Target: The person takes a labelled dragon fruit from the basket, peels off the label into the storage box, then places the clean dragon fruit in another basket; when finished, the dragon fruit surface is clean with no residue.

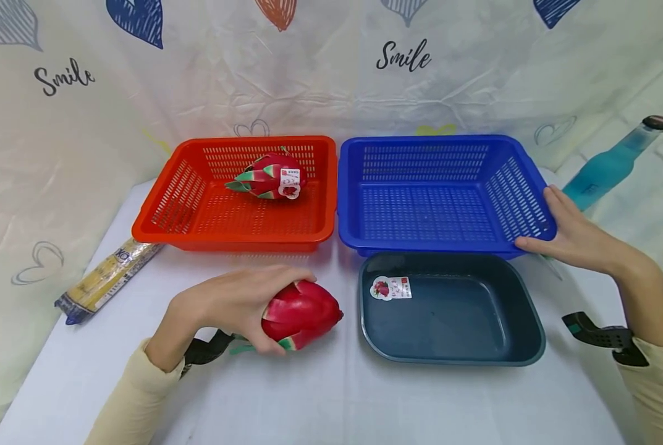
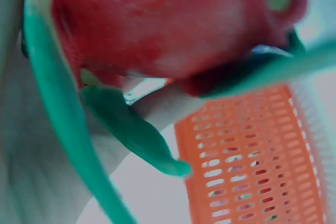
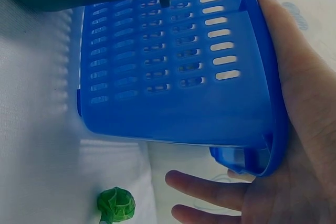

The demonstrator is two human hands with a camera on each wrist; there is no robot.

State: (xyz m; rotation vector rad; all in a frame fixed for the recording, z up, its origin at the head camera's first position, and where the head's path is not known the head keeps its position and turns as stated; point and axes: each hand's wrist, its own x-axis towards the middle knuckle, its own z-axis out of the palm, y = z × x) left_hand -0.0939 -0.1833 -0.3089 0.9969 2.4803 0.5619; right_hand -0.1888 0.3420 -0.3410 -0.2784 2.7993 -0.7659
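Note:
My left hand (image 1: 239,301) grips a red dragon fruit (image 1: 303,312) over the front of the table. Its green-tipped scales show large in the left wrist view, and its red skin (image 2: 157,19) fills the top there. Around the front right corner of a blue basket (image 1: 420,247) lies my right hand (image 1: 584,238), thumb on the front rim and index finger at the side. In the right wrist view two straight fingers (image 3: 210,190) extend below the blue rim. Another dragon fruit (image 1: 266,176), with a white label, lies in a red basket (image 1: 233,238).
In front of the blue basket stands a dark grey-blue tub (image 1: 448,355) with a dragon-fruit sticker (image 1: 390,288) inside. A yellow packet (image 1: 109,281) lies at left. A bottle of blue liquid (image 1: 609,170) is at right. A green crumpled object (image 3: 116,204) shows below the blue basket.

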